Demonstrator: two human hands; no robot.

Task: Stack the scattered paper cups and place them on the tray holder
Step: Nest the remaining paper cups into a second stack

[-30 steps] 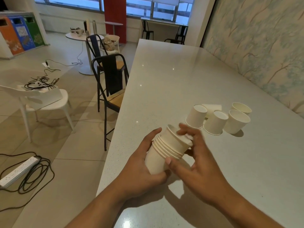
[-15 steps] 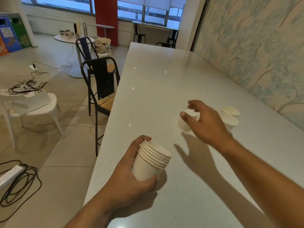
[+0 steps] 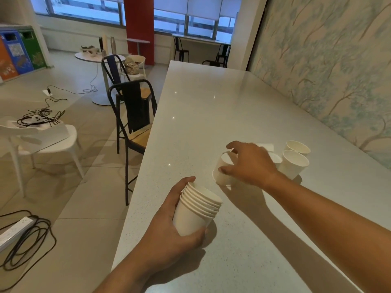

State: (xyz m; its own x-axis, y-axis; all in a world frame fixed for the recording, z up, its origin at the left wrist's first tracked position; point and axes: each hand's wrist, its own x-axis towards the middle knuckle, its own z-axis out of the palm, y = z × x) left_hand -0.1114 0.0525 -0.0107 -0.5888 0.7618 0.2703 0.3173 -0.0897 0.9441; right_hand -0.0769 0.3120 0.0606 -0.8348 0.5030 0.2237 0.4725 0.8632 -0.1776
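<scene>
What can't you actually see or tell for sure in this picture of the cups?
- Third loose cup: mostly hidden behind the right hand in the head view.
- White flat item: partly covered by that hand, unidentifiable.
- Tray holder: nowhere in view.
- Stack in left hand: exact cup count unclear.

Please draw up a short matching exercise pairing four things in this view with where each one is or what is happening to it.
Things:
1. stack of paper cups
2. upside-down paper cup
3. two upright paper cups
4. black chair

Places or states:
A. standing on the floor beside the white counter
B. being grasped by the right hand
C. held tilted in the left hand
D. standing open-side up, untouched, nearer the wall

Pairs: 1-C, 2-B, 3-D, 4-A
</scene>
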